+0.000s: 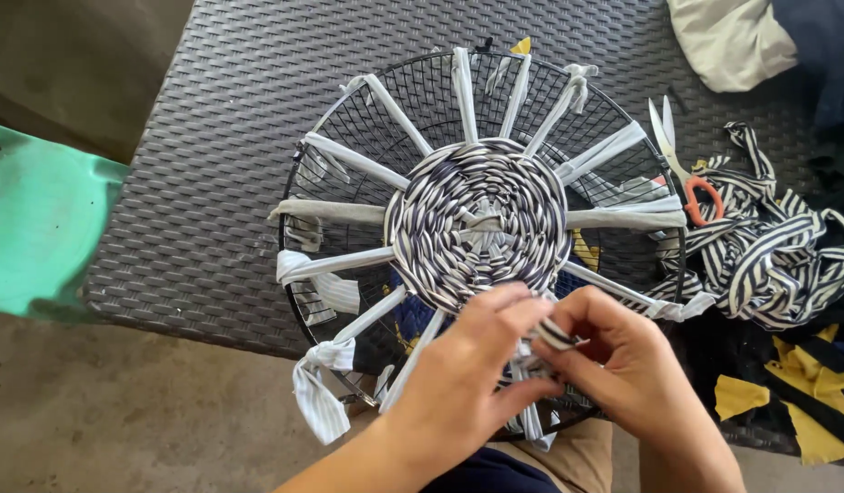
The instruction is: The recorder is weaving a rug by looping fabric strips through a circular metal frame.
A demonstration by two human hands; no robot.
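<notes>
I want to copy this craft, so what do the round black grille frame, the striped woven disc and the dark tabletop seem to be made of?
Round black grille frame: probably painted metal wire, thin and rigid. Striped woven disc: soft fabric strips, likely jersey, curling at the edges. Dark tabletop: looks like synthetic woven wicker with a matt basket-weave texture. The right hand pinches a striped strip; the left hand is beside it.

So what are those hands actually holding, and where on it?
Both hands pinch the striped fabric strip at the woven disc's near edge: the right hand grips its folded end, the left hand the part beside it.
</notes>
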